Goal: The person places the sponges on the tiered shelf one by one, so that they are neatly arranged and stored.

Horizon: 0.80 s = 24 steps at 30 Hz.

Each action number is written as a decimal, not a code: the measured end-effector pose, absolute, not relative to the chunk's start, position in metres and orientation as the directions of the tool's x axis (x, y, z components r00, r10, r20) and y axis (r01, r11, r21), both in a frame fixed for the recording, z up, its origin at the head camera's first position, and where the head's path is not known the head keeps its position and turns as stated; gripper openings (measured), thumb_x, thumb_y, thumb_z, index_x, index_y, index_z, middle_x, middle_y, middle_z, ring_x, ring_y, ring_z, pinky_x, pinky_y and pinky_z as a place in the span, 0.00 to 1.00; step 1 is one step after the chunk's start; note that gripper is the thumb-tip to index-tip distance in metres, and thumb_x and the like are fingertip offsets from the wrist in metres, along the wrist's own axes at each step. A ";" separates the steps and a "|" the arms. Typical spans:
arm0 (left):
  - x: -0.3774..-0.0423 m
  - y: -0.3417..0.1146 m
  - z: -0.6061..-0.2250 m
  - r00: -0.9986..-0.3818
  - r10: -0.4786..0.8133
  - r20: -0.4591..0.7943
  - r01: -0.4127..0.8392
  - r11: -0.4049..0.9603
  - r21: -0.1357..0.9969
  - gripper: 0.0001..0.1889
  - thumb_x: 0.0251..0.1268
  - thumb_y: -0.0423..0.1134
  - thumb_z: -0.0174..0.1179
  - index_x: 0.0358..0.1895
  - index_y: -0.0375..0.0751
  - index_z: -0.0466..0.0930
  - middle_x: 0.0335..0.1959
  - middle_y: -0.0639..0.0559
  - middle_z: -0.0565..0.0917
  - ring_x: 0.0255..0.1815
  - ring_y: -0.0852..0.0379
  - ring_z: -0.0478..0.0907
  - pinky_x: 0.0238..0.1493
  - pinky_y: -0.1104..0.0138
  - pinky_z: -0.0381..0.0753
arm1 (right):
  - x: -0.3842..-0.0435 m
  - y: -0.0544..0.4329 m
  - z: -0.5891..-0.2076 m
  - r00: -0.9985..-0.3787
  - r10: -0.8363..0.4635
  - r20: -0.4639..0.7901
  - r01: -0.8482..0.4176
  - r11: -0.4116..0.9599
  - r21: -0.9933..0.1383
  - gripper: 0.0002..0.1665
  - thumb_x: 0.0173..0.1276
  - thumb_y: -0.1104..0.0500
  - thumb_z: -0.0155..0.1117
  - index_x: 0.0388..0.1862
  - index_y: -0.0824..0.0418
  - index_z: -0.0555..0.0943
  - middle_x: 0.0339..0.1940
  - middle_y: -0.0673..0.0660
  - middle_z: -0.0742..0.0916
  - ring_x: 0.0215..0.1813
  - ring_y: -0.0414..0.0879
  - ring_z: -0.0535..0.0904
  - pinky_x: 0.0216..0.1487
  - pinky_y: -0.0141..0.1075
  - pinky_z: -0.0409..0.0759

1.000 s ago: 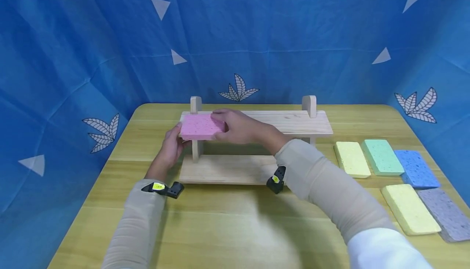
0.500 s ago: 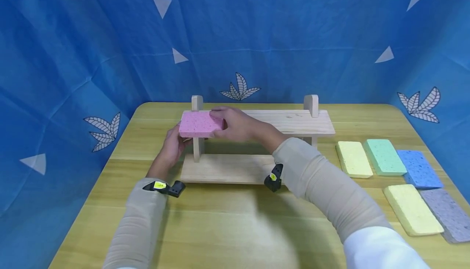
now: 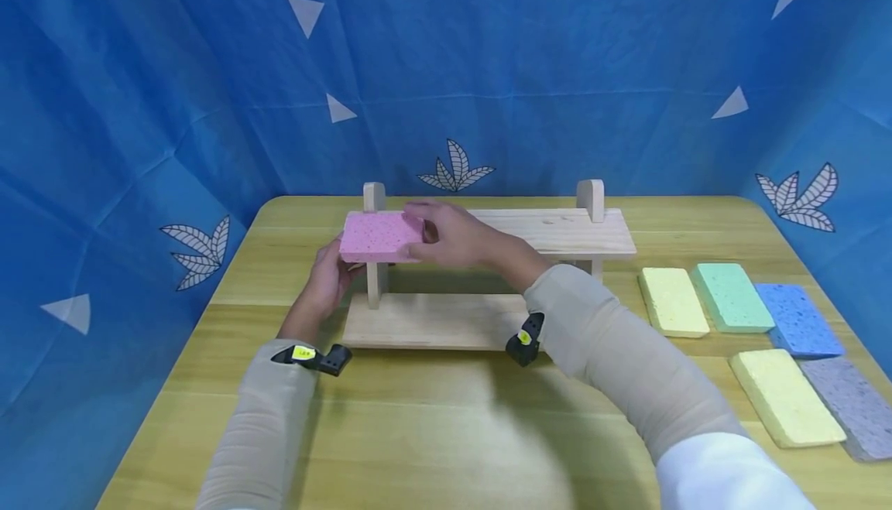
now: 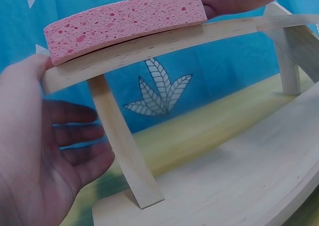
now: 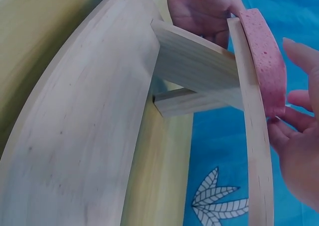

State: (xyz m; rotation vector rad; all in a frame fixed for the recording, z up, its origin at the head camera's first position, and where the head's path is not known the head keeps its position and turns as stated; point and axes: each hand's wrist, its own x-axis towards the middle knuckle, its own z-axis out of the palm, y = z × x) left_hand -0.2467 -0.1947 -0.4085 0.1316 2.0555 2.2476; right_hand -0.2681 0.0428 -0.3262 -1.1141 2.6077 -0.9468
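A pink sponge (image 3: 382, 237) lies flat on the left end of the upper board of a two-tier wooden shelf (image 3: 557, 233). My right hand (image 3: 453, 235) is at the sponge's right end. In the right wrist view its fingers (image 5: 299, 54) are spread, with some fingertips right at the sponge's end. My left hand (image 3: 326, 278) is at the shelf's left end. Its thumb (image 4: 36, 66) touches the corner where sponge and board meet, while the other fingers extend loosely under the board beside the upright.
To the right on the wooden table (image 3: 418, 425) lie two yellow sponges (image 3: 673, 302), a green sponge (image 3: 732, 298), a blue sponge (image 3: 798, 320) and a grey-purple sponge (image 3: 852, 408). Behind the table hangs a blue patterned curtain (image 3: 516, 53). The shelf's lower board (image 3: 439, 321) sits below the sponge.
The pink sponge has shifted slightly back onto the upper board. My right fingers have loosened from its end. My left hand stays at the shelf's left end.
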 end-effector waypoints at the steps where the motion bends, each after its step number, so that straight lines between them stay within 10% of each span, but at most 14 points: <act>1: -0.247 -0.194 -0.408 -0.991 0.131 0.004 -0.007 -0.089 0.996 0.21 0.75 0.46 0.33 0.61 0.43 0.71 0.47 0.56 0.77 0.50 0.59 0.75 0.58 0.59 0.71 | -0.268 0.046 -0.327 -0.721 -0.684 0.108 -0.588 0.522 -0.618 0.39 0.64 0.47 0.62 0.69 0.62 0.64 0.58 0.57 0.75 0.47 0.46 0.73 0.45 0.35 0.72; 6: -0.247 -0.192 -0.409 -0.990 0.138 0.014 -0.002 -0.112 0.994 0.17 0.76 0.48 0.35 0.50 0.56 0.76 0.45 0.58 0.79 0.49 0.60 0.75 0.57 0.59 0.71 | -0.263 0.064 -0.328 -0.752 -0.645 0.139 -0.551 0.498 -0.669 0.42 0.64 0.46 0.63 0.71 0.61 0.62 0.71 0.59 0.66 0.72 0.51 0.60 0.70 0.44 0.59; 24: -0.246 -0.196 -0.413 -0.991 0.131 0.021 0.003 -0.135 0.991 0.17 0.76 0.47 0.36 0.52 0.53 0.75 0.46 0.57 0.78 0.50 0.61 0.75 0.57 0.61 0.71 | -0.231 0.142 -0.328 -0.835 -0.511 0.205 -0.472 0.471 -0.745 0.36 0.66 0.50 0.62 0.70 0.58 0.64 0.70 0.56 0.68 0.71 0.48 0.62 0.68 0.42 0.63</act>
